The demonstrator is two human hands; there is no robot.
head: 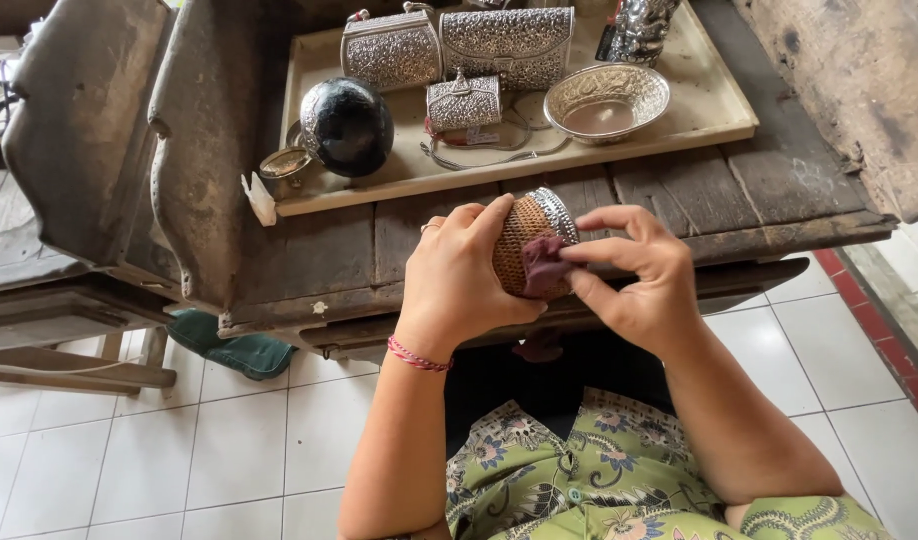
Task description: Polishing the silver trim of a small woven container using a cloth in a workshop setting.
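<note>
My left hand (pixel 459 275) grips a small woven brown purse (pixel 519 240) with a silver rim, held above the front edge of an old wooden bench (pixel 679 195). My right hand (pixel 634 270) pinches a dark maroon cloth (pixel 546 265) and presses it against the purse's side. A red string bracelet circles my left wrist, and a ring sits on one left finger.
A cream tray (pixel 709 110) on the bench holds two embossed silver clutches (pixel 449 45), a smaller silver purse (pixel 464 102), a silver bowl (pixel 606 100), a black round purse (pixel 346 125) and a small dish (pixel 284 162). A green cushion (pixel 234 350) lies under the bench on white floor tiles.
</note>
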